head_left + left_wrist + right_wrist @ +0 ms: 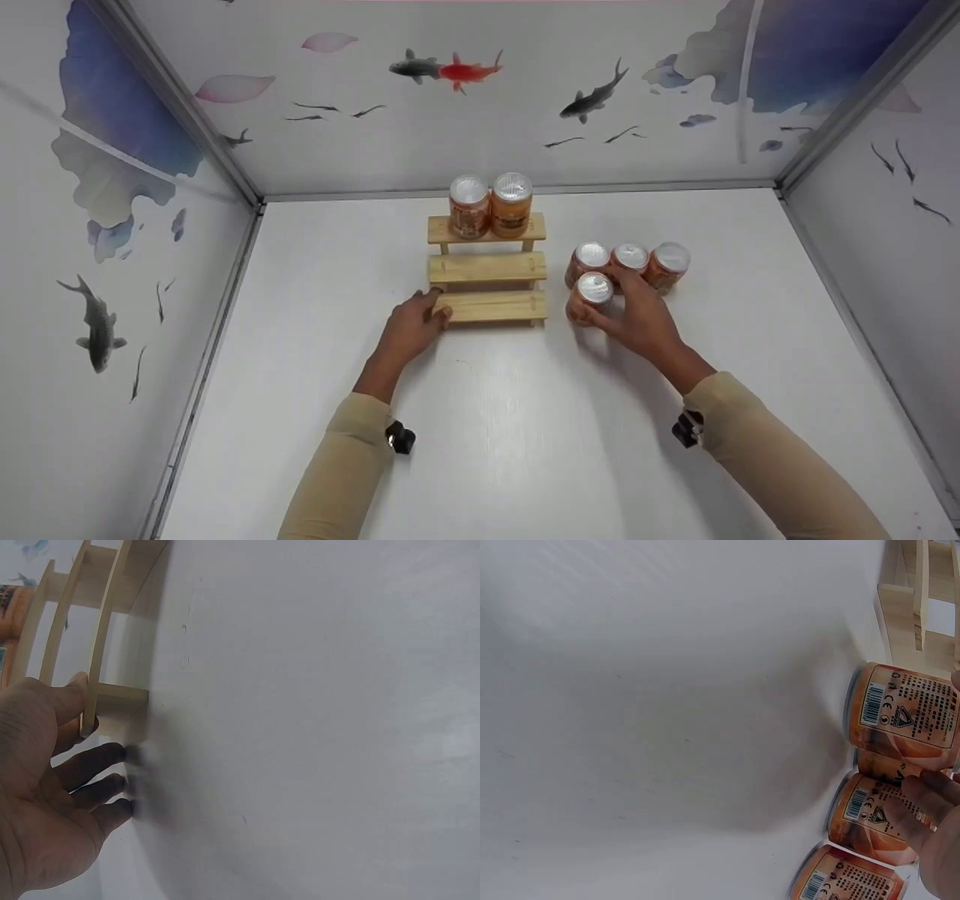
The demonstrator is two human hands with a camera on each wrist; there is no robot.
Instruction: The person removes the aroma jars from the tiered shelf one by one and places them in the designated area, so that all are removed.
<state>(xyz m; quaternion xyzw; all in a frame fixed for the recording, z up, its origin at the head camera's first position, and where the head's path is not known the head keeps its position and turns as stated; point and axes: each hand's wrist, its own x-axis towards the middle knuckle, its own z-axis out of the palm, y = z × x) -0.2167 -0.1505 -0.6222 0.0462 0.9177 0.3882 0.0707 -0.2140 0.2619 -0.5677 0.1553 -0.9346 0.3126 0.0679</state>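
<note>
A small three-tier wooden rack (487, 268) stands toward the back of the table. My left hand (411, 326) pinches the left end of its lowest step between thumb and forefinger, and the other fingers are spread in the left wrist view (45, 787). Two orange cans (469, 214) with silver lids stand side by side on the top step. Right of the rack, my right hand (641, 319) grips the front orange can (594, 291), its thumb at the near side. Three more orange cans (670, 264) stand in a row just behind, and the fingers overlap them.
White panels (510, 135) printed with fish and petals wall the white table (487, 420) at the back and sides. A metal strip (360, 196) runs along the back edge. A small black device (400, 437) sits on each wrist.
</note>
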